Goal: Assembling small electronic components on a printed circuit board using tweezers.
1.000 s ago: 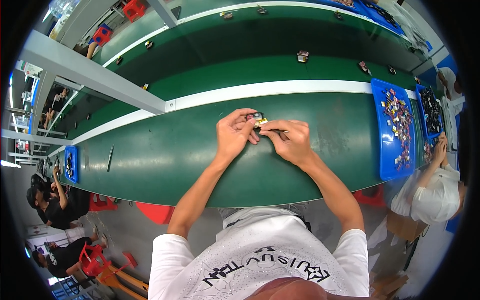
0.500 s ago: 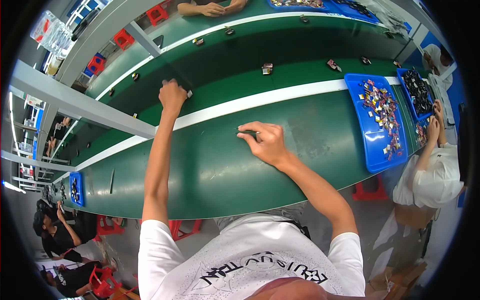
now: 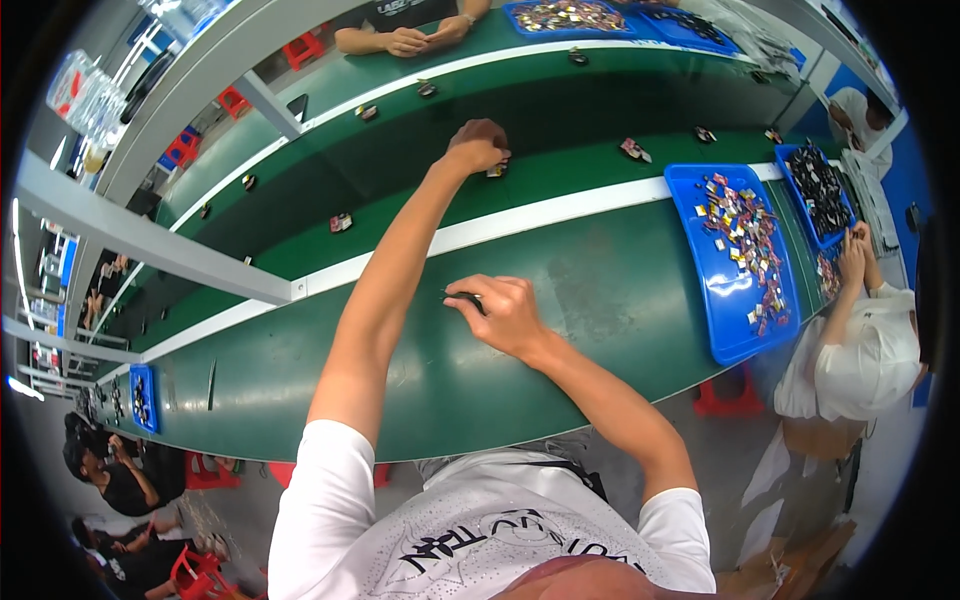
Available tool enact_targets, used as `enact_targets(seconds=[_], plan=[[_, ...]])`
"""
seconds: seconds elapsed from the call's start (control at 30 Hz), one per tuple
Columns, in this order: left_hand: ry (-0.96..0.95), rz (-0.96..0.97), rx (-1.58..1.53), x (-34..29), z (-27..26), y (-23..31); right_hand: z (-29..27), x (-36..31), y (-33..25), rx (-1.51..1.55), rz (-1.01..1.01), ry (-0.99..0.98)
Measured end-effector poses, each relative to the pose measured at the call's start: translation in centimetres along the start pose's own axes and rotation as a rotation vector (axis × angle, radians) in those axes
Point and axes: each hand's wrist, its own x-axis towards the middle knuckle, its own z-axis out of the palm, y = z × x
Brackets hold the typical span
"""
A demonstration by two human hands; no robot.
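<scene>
My left hand (image 3: 478, 148) reaches over the far green belt, its fingers curled down at a small dark part with a pale-and-yellow face (image 3: 497, 172). The fingertips are partly hidden and slightly blurred. My right hand (image 3: 502, 312) hovers above the near green table (image 3: 390, 400), thumb and fingers pinched on a thin, dark, pointed tool (image 3: 450, 295). Most of that tool is hidden in the palm. Left of my left forearm, another small part with a pink and white face (image 3: 341, 222) lies on the belt.
On the right, a blue tray (image 3: 715, 310) holds many small colourful pieces; another blue tray (image 3: 835, 238) has black parts. More parts (image 3: 634, 150) dot the belt. A white rail (image 3: 560, 214) divides belt and table. A grey frame post (image 3: 160, 235) stands left. Co-workers' hands (image 3: 425, 40) rest across.
My left hand has moved right along the belt to another part. The belt's parts have shifted left in view. My right hand has come slightly left and nearer, still pinching the tool.
</scene>
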Motion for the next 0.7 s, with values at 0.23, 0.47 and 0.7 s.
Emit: enact_targets(seconds=[0.23, 0.47, 0.7], plan=[[-0.192, -0.178, -0.119, -0.7, -1.2, -0.5, -0.3, 0.0, 0.4, 0.035, 0.018, 0.007], [-0.185, -0.139, -0.245, -2.3, -0.8, -2.6, -0.7, 0.3, 0.0, 0.029, 0.053, 0.003], [0.127, -0.054, -0.268, -6.4, -1.5, -3.2, -0.5, 0.3, -0.4, 0.030, 0.065, -0.014]])
